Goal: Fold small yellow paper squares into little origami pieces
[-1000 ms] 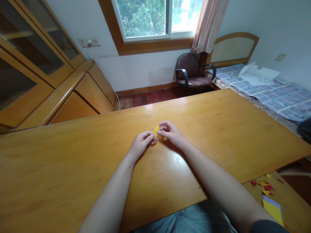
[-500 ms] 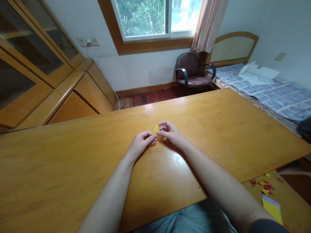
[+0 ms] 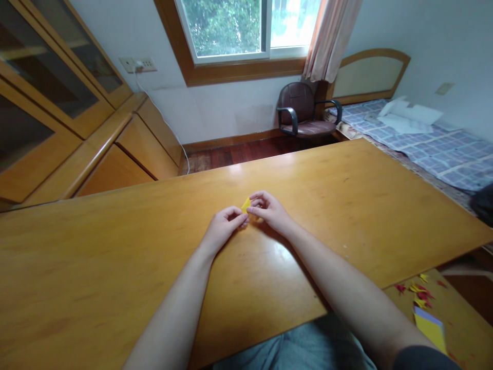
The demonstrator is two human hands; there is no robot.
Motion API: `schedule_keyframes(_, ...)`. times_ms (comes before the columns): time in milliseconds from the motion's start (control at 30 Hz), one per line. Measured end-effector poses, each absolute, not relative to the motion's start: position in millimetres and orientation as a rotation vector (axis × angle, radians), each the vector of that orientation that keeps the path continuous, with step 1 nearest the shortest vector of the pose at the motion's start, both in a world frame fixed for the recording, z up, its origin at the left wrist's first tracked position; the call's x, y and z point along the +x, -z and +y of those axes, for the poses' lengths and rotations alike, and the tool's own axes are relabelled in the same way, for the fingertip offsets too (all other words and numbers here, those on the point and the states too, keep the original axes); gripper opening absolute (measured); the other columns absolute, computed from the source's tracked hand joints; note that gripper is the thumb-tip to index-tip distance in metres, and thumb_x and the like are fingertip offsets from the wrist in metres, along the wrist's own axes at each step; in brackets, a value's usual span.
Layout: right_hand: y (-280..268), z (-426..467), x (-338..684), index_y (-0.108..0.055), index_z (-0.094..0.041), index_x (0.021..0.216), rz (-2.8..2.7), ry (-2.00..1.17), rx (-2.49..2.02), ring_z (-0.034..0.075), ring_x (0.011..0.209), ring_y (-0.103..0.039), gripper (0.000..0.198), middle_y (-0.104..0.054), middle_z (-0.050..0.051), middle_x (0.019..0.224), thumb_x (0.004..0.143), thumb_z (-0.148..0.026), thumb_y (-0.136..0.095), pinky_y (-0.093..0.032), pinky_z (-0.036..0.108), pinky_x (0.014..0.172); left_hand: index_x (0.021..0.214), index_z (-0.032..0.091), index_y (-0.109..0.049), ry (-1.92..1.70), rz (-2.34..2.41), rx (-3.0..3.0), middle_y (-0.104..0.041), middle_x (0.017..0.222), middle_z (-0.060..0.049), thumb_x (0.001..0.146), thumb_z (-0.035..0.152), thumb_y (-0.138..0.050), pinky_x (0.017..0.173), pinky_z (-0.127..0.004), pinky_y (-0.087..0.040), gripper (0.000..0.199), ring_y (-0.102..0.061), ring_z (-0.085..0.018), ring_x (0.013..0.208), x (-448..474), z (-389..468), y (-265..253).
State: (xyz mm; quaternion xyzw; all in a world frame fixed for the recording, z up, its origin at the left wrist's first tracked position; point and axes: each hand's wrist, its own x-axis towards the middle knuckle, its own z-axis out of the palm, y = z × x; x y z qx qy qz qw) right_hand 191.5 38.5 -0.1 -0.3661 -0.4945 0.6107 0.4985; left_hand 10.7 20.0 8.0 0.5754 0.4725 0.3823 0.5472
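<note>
A small folded piece of yellow paper [image 3: 245, 205] is held between my two hands, over the middle of the wooden table [image 3: 162, 257]. My left hand [image 3: 227, 222] pinches its lower left part between thumb and fingers. From the right, my right hand [image 3: 267, 209] grips the paper's right edge with the thumb in front and fingers curled behind. The fingertips cover part of the paper, so its full shape is hidden. Both forearms come in from the near side of the table.
At the lower right, a lower surface [image 3: 466, 318] bears several small red and yellow folded paper pieces [image 3: 421, 294] and a stack of yellow paper sheets [image 3: 429, 329]. A chair [image 3: 302, 113] and a bed [image 3: 435, 144] stand beyond the table; a cabinet [image 3: 96, 164] is at left.
Both hands keep their hold on the yellow paper with hardly any movement. The whole view has shifted very slightly.
</note>
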Motion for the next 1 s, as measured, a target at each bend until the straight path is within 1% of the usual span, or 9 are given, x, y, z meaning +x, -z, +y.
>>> schedule_keyframes(167, 0.4, 39.9, 191.2, -0.059, -0.022, 0.096, -1.190, -1.474, -0.887, 0.012, 0.066, -0.055, 0.039, -0.064, -0.004, 0.074, 0.067, -0.034, -0.081, -0.040, 0.026, 0.063, 0.075, 0.016, -0.067, -0.931, 1.110, 1.295, -0.068, 0.070, -0.003, 0.076, 0.045, -0.076, 0.066, -0.027, -0.047, 0.030, -0.060, -0.014, 0.065, 12.0, 19.5, -10.6)
schedule_keyframes(333, 3.2, 41.9, 191.5, -0.059, -0.022, 0.096, -1.184, -1.478, -0.852, 0.013, 0.071, -0.059, 0.040, -0.065, -0.004, 0.076, 0.066, -0.035, -0.082, -0.044, 0.029, 0.070, 0.079, 0.015, -0.070, -0.915, 1.072, 1.248, -0.072, 0.075, -0.005, 0.077, 0.046, -0.074, 0.066, -0.028, -0.050, 0.031, -0.063, -0.015, 0.065, 9.2, 19.9, -9.9)
schedule_keyframes(500, 4.9, 42.5, 192.2, -0.059, -0.022, 0.097, -1.179, -1.499, -0.833, 0.013, 0.071, -0.060, 0.040, -0.065, -0.004, 0.077, 0.068, -0.034, -0.082, -0.044, 0.029, 0.073, 0.080, 0.015, -0.071, -0.915, 1.068, 1.251, -0.072, 0.075, -0.005, 0.078, 0.046, -0.074, 0.066, -0.027, -0.050, 0.031, -0.064, -0.015, 0.066, 7.7, 20.7, -8.2)
schedule_keyframes(700, 2.9, 41.7, 192.2, -0.058, -0.022, 0.097, -1.184, -1.507, -0.831, 0.013, 0.071, -0.060, 0.039, -0.065, -0.004, 0.076, 0.068, -0.033, -0.081, -0.044, 0.029, 0.073, 0.079, 0.015, -0.071, -0.914, 1.082, 1.268, -0.071, 0.074, -0.005, 0.078, 0.049, -0.073, 0.066, -0.027, -0.050, 0.034, -0.063, -0.015, 0.065, 10.1, 20.1, -10.3)
schedule_keyframes(1000, 1.2, 40.9, 191.8, -0.058, -0.021, 0.099, -1.169, -1.512, -0.836, 0.013, 0.069, -0.058, 0.041, -0.064, -0.005, 0.074, 0.067, -0.031, -0.082, -0.042, 0.028, 0.069, 0.079, 0.014, -0.071, -0.897, 1.102, 1.286, -0.071, 0.073, -0.005, 0.077, 0.045, -0.076, 0.065, -0.027, -0.049, 0.031, -0.062, -0.014, 0.066, 9.5, 18.7, -12.7)
